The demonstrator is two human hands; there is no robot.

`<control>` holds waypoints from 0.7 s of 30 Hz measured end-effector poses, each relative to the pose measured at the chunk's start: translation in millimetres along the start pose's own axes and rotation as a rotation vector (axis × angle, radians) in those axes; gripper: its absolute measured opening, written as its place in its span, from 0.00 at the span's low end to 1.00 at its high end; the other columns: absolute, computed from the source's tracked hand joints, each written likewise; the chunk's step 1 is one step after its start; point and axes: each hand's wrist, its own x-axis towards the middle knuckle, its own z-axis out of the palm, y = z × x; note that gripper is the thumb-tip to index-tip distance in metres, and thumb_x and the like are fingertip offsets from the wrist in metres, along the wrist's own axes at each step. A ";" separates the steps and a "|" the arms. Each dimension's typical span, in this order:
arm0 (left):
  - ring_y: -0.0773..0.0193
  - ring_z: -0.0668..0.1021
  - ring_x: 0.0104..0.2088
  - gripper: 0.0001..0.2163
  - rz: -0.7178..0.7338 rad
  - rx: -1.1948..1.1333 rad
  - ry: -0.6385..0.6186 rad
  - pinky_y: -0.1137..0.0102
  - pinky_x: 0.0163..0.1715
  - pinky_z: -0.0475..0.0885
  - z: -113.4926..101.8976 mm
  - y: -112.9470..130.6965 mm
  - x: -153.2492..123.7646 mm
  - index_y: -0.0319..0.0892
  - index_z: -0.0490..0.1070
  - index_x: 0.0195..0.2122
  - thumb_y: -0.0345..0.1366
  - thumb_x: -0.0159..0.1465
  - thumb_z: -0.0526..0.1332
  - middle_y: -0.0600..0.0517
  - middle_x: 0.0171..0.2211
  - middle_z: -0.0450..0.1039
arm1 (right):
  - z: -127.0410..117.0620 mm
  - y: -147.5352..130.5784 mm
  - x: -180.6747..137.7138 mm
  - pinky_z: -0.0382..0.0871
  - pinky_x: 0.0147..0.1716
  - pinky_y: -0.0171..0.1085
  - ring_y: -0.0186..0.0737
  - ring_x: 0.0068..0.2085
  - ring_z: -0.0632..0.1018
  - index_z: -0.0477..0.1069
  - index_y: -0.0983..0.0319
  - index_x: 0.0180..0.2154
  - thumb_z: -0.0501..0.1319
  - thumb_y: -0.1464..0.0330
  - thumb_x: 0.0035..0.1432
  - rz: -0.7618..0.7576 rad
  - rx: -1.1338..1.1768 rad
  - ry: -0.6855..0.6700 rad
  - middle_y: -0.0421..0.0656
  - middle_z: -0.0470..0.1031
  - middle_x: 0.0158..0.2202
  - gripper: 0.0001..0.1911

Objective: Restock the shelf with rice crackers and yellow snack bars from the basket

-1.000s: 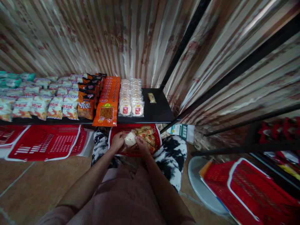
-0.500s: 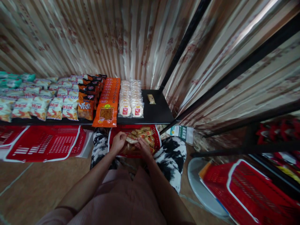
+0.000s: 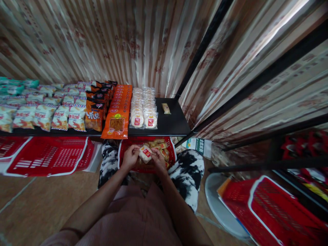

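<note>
Both my hands hold one small clear packet of round white rice crackers with a red label [image 3: 145, 153] over a red basket [image 3: 172, 152] resting on my lap. My left hand [image 3: 130, 156] grips the packet's left side and my right hand [image 3: 158, 159] grips its right side, fingers closed. The basket also holds several yellow-orange wrapped snack bars [image 3: 161, 146]. On the black shelf [image 3: 171, 123] ahead lie two rows of the same rice cracker packets [image 3: 144, 107], and one lone snack bar [image 3: 166, 108] to their right.
Orange flat packs [image 3: 118, 111], dark-orange bags [image 3: 94, 116] and white chip bags [image 3: 43, 114] fill the shelf's left. Red baskets lie at the left [image 3: 51, 155] and lower right [image 3: 271, 212]. A white stool [image 3: 217, 201] stands on the right; black shelf posts [image 3: 202, 51] rise there.
The packet in my hands has been turned: first its pale round side showed, then its thin edge, and now its red label faces up. My hands stayed over the basket.
</note>
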 end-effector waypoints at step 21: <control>0.65 0.76 0.30 0.09 0.034 -0.173 0.018 0.73 0.31 0.70 -0.7 15.8 -3.1 0.40 0.71 0.33 0.34 0.56 0.54 0.52 0.30 0.75 | 6.9 -16.2 -10.4 0.71 0.39 0.40 0.42 0.37 0.78 0.71 0.59 0.41 0.68 0.60 0.41 0.071 0.097 -0.271 0.42 0.78 0.38 0.23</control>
